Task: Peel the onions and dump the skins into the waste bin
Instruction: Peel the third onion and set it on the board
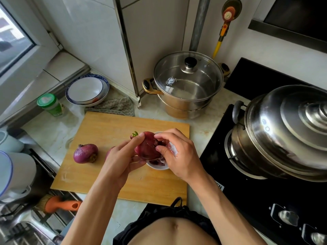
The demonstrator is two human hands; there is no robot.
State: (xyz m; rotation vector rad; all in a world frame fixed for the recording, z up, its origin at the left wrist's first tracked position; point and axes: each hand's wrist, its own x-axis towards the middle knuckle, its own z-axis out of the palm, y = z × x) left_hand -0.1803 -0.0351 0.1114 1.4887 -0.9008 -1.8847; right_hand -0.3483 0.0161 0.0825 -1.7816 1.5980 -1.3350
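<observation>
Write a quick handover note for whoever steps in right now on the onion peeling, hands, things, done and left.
Left hand holds a red onion above the small white bowl; right hand fingers pinch its skin.
Bowl holds peeled skins, on the cutting board.
An unpeeled onion lies on the board's left; another shows partly behind the left hand.
Left: finish peeling, dump skins; no bin in view.

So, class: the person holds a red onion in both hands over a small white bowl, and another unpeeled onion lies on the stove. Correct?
Not quite. The head view shows the other unpeeled onion lying on the wooden cutting board, not the stove. The rest stands.
</observation>
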